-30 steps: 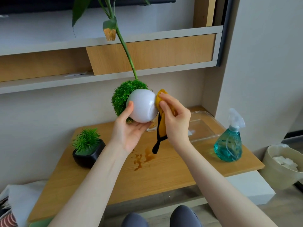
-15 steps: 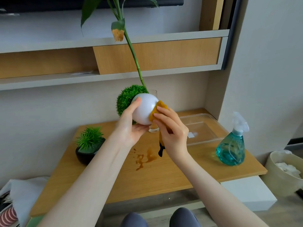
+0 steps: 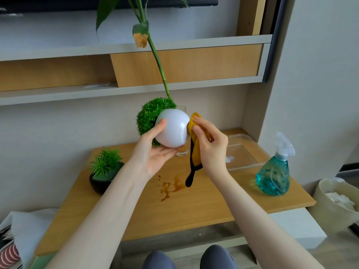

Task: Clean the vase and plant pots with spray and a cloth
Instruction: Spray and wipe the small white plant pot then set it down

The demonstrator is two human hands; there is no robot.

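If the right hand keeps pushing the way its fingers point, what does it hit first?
The right hand points left, pressing the yellow cloth onto the white pot, so the pot comes first, with the left hand cupping its far side.

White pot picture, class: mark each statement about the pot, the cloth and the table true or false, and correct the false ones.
1. The left hand holds the white pot off the table. True.
2. The right hand holds the spray bottle. False: it presses a yellow cloth to the pot; the bottle stands on the table.
3. The black pot stands on the table. True.
4. The white pot is upright. False: it is tipped sideways.
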